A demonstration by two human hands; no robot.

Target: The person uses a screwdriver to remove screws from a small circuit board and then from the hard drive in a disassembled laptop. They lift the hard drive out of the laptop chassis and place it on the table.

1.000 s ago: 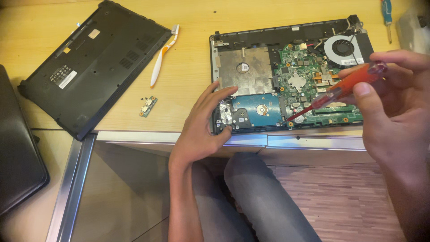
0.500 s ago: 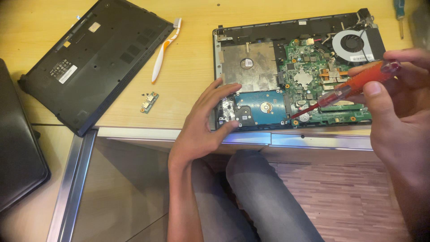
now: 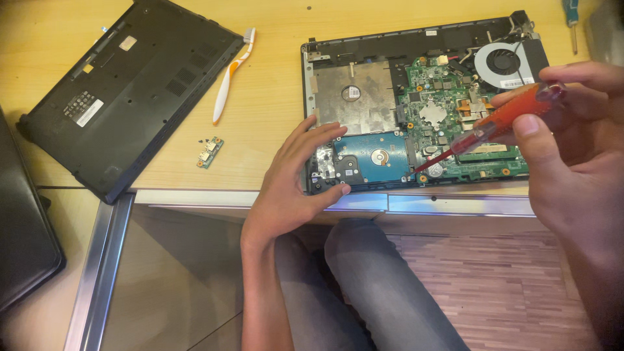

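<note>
An opened laptop (image 3: 416, 104) is being worked on at the near edge of a wooden table (image 3: 279, 84), its inner parts lying bare to view. Its near left corner is being steadied by the left hand (image 3: 292, 185): the fingers are being spread wide over the corner bracket, and the thumb is being pressed against the front edge, just beside the blue hard drive (image 3: 377, 158). Nothing is being gripped by this hand.

A red-handled screwdriver (image 3: 500, 123) is being held by the right hand (image 3: 572, 149), with the fingers closed round the handle and the thumb laid along it. The tool is being slanted down to the left, and its tip is being brought to the green board (image 3: 455, 97) just right of the hard drive; whether a screw is being touched cannot be told. A round fan (image 3: 504, 62) is being shown at the far right corner of the laptop.

Well to the left, the black bottom cover (image 3: 130, 91) is being kept upturned on the table. Between it and the laptop an orange and white toothbrush (image 3: 233, 75) is lying, and near it, closer to the table's edge, a small circuit piece (image 3: 210, 151).
</note>
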